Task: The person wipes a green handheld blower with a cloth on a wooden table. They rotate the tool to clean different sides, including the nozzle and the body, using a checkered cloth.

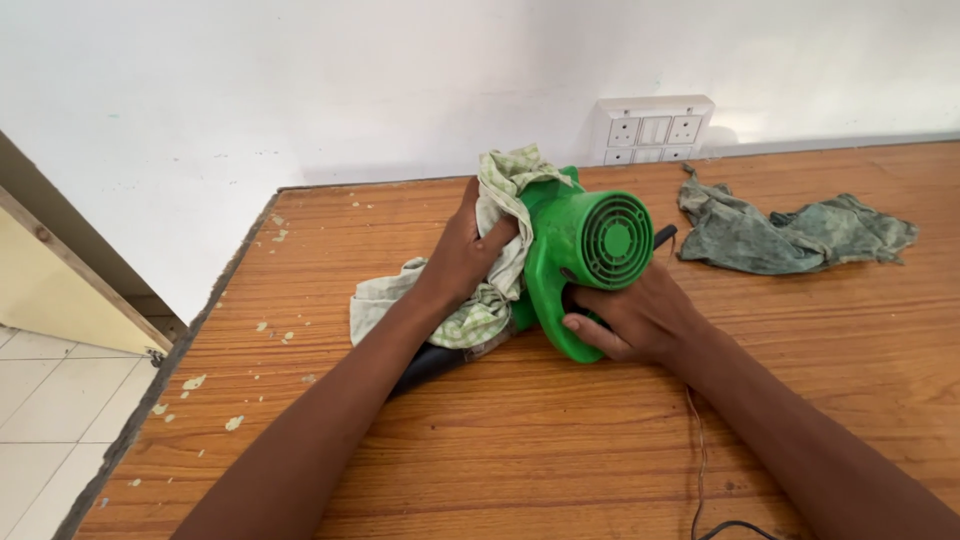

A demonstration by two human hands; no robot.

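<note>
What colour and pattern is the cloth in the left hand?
Pale green-and-white check cloth, pressed by the left hand against the green blower; head view.

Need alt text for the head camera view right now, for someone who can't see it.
A left hand presses a pale checked cloth against a green electric blower that the right hand steadies on a wooden table. A grey-green rag lies at right, below a white wall socket.

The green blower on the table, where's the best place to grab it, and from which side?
Probably by the handle behind the round vented housing of the blower, coming from the near right, where the right hand sits now. The left hand and cloth cover its left side, and the black nozzle tapers.
</note>
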